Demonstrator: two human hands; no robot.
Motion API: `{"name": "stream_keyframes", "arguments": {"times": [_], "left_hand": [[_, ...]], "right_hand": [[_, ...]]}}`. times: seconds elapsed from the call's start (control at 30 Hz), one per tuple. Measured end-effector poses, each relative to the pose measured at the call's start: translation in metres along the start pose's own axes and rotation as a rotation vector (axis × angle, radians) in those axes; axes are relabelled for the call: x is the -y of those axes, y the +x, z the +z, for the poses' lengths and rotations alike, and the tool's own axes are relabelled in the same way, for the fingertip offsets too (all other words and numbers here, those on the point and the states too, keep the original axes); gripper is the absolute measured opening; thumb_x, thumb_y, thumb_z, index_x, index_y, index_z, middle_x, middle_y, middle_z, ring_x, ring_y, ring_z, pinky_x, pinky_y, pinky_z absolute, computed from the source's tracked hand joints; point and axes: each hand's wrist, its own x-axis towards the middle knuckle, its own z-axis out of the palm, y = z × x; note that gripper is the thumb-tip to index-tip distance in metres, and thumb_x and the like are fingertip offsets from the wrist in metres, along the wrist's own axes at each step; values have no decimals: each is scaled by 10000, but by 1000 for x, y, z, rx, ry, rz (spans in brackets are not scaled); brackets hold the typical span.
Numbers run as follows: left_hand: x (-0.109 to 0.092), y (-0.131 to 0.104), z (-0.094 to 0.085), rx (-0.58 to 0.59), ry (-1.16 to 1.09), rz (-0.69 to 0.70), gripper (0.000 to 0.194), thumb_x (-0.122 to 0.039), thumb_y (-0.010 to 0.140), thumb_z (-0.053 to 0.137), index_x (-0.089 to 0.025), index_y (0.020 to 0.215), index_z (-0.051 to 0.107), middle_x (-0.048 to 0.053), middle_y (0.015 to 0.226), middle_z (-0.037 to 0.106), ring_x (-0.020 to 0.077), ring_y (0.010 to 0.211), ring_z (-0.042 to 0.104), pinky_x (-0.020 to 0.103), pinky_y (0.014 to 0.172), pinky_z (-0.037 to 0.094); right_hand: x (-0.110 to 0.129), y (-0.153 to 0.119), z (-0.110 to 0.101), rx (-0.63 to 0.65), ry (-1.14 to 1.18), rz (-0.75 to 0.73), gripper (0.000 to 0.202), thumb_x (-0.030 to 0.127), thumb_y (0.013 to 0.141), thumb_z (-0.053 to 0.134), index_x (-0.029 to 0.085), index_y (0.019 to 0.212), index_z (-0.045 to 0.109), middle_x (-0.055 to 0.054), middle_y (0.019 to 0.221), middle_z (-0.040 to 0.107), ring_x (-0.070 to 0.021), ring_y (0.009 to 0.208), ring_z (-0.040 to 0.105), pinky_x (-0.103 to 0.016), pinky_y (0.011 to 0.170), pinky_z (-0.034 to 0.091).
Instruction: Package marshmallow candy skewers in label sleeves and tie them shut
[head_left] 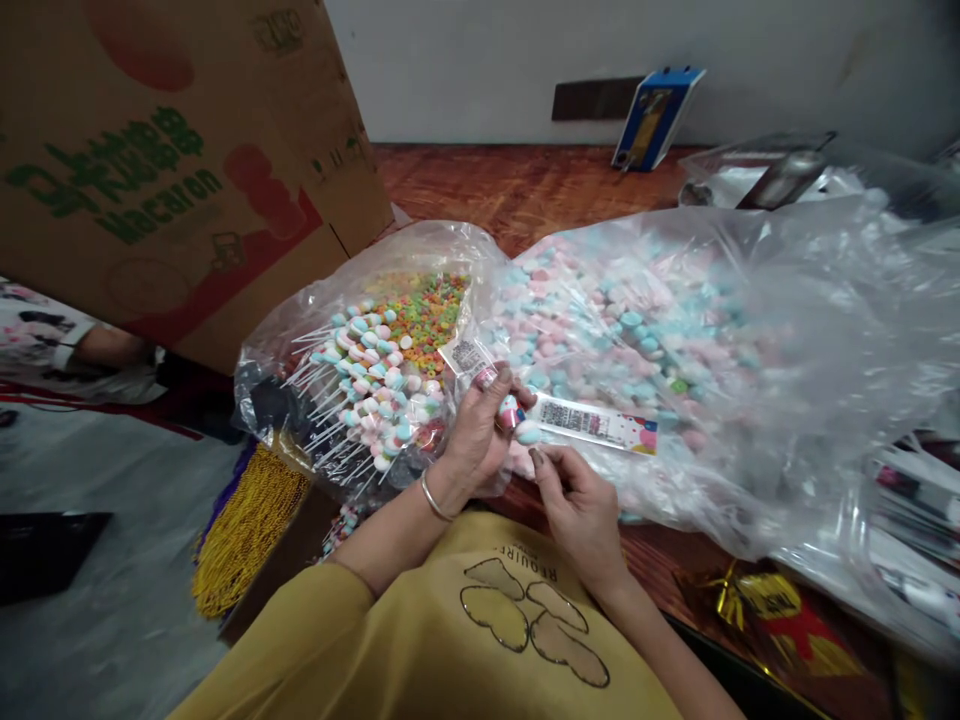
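Observation:
My left hand [474,430] is closed around a small marshmallow candy [528,432], pale blue and white, with a colourful piece of printed wrapper [511,412] at its fingers. Just below the candy, my right hand [581,505] has thumb and fingers pinched together; what lies between them is too small to make out. A printed label strip [596,425] rests on the large bag beyond my hands. Left of my left hand, several marshmallow skewers [375,380] on white sticks lie piled beside orange and green candy rings [429,315] in an opened clear bag [274,325].
A large clear bag of pink and blue marshmallows [600,310] covers the wooden table [480,185]. At left stands a cardboard box [172,190]. A blue device [656,118] is at the wall, gold bead strands [251,525] hang lower left, and another person's arm [109,347] shows behind the box.

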Motion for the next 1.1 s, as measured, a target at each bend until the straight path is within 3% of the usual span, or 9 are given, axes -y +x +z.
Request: {"name": "stream_keyframes", "arguments": {"times": [0.13,0.3,0.37,0.47,0.6,0.73,0.83,0.93,1.1], "left_hand": [[-14,8,1,-26,-82,64,348,-250,711,909,-198,970,682,-53,728,610,64,635,601,217,713,550],[-14,13,8,-137,-105,7,210,-195,807,824,-177,807,615,-51,674,586,63,579,582,214,661,528],[-9,15,10,-194,-94,-39,237,-213,826,806,-178,769,579,-50,648,574,77,568,589,217,639,515],[1,13,13,-203,-55,-68,286,-257,809,830,-177,771,559,-49,649,576,80,574,596,210,636,500],[8,3,15,-117,-4,-93,391,-357,729,903,-167,776,565,-41,657,580,93,607,607,227,662,505],[2,3,11,2,-45,-53,413,-354,693,924,-170,940,649,-31,760,630,107,668,639,250,688,516],[-3,7,7,28,-49,-34,386,-275,706,913,-176,988,668,-40,764,630,105,679,650,254,707,526],[-4,7,7,45,-18,-18,401,-277,712,910,-186,1011,660,-41,768,637,106,682,656,260,728,529],[0,-1,6,127,89,-58,561,-237,652,950,-206,1114,633,-25,815,681,144,751,708,276,771,528]], "right_hand": [[-2,-1,-3,-27,-179,-180,193,304,1029,545,212,941,691,-2,779,694,-141,651,574,-257,630,423],[-14,0,-2,-117,-641,-586,174,198,1019,538,196,943,694,12,580,576,-137,537,485,-319,629,352],[-18,1,-1,-109,-722,-656,164,183,1020,533,190,1019,697,17,568,559,-139,540,482,-332,645,350],[-17,3,1,-135,-674,-595,167,211,1022,538,190,947,686,7,581,568,-141,545,479,-330,638,350],[-7,8,3,-122,-242,-215,215,305,1030,532,194,891,655,-19,730,655,-147,637,544,-282,628,390],[-3,11,-4,-44,78,95,314,446,1019,539,202,852,646,25,656,578,-135,588,479,-261,569,369],[-7,9,-8,-75,-15,34,261,428,1002,573,200,922,671,22,689,613,-134,587,497,-259,567,375],[-12,7,-8,-141,-306,-198,183,333,1016,558,197,1018,681,-9,758,678,-147,620,565,-270,609,403],[-11,4,-8,-243,-602,-414,205,242,1025,514,174,949,692,-47,709,658,-163,619,562,-295,608,364]]}}
